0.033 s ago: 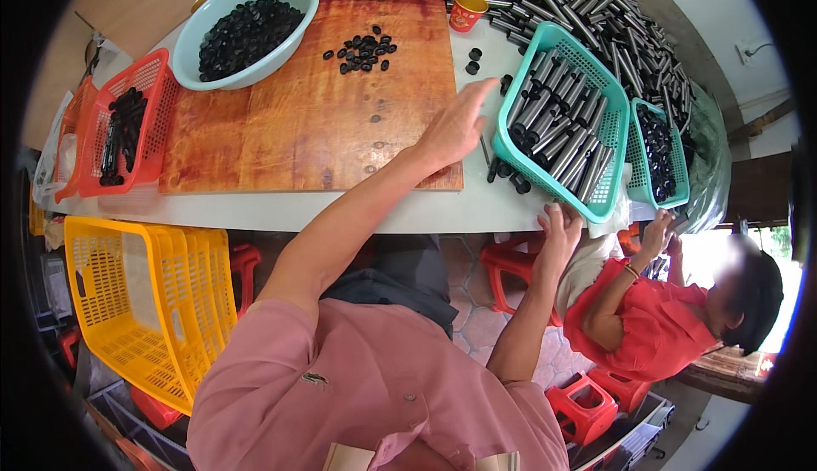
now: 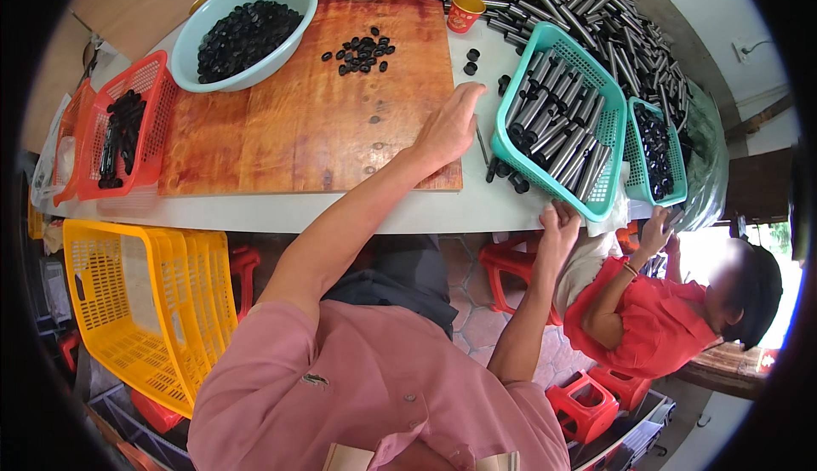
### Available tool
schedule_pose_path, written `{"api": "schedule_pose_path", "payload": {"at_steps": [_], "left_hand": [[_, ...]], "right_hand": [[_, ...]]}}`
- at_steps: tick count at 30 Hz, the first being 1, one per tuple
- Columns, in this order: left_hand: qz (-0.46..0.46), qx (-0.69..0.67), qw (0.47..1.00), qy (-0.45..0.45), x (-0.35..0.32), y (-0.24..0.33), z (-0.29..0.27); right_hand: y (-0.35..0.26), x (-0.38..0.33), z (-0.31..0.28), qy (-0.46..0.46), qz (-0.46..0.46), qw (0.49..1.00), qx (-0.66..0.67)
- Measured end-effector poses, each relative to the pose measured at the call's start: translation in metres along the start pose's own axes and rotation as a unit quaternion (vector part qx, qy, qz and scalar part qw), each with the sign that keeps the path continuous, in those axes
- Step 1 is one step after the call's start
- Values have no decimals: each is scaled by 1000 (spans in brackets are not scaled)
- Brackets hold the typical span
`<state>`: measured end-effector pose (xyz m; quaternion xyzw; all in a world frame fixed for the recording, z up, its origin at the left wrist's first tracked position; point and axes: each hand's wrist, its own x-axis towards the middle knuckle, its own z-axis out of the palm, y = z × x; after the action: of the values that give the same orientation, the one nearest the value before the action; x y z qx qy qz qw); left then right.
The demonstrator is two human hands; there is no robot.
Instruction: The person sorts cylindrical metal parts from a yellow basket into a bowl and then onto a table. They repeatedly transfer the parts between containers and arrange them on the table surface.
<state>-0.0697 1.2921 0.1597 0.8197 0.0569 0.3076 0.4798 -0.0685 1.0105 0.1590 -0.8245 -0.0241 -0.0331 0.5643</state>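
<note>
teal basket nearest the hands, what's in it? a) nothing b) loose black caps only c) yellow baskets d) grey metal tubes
d: the teal basket is full of grey metal tubes, with the left hand beside its left wall and the right hand at its near corner.

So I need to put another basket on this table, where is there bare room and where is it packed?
The wooden board is mostly bare between the loose black caps and its near edge, left of the left hand. A thin white table strip runs along the front. It is crowded right of the teal basket, where the right hand grips, and around the metal tube pile.
</note>
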Motion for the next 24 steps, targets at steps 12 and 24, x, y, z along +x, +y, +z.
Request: {"api": "schedule_pose_path", "payload": {"at_steps": [12, 24], "left_hand": [[263, 282, 885, -262, 14, -31, -2], [356, 239, 857, -285, 12, -32, -13]], "right_hand": [[-14, -18, 76, -11, -156, 958, -240], [-65, -40, 81, 85, -314, 903, -280]]}}
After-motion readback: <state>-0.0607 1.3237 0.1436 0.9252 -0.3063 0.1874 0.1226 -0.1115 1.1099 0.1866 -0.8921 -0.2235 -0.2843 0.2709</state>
